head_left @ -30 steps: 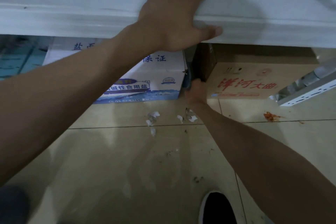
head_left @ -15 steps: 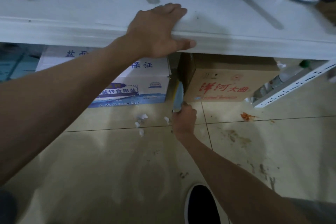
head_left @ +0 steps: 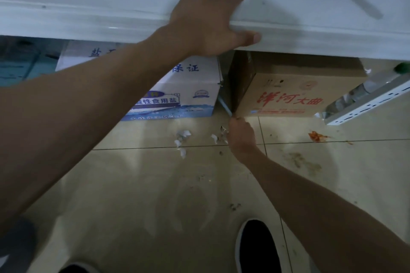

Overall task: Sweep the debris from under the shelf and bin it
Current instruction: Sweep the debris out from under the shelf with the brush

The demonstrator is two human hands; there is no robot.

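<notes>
L hand (head_left: pixel 208 22) grips front edge of shelf (head_left: pixel 310 29), fingers over the top, thumb along the lip; under shelf, white box (head_left: pixel 188 95) w/ blue print and brown box (head_left: pixel 288 99) w/ red print stand side by side, narrow gap between; R hand (head_left: pixel 241 137), low just in front of shelf, holds thin blue tool (head_left: pixel 224 104) running into that gap; white scraps (head_left: pixel 183 137) and orange smear (head_left: pixel 317 136) lie on tiles in front of shelf; black shoe (head_left: pixel 257 248) further out.

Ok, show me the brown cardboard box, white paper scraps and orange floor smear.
brown cardboard box (head_left: pixel 277 86), head view, front face
white paper scraps (head_left: pixel 184 133), head view, topmost scrap
orange floor smear (head_left: pixel 316 136), head view, middle
</notes>
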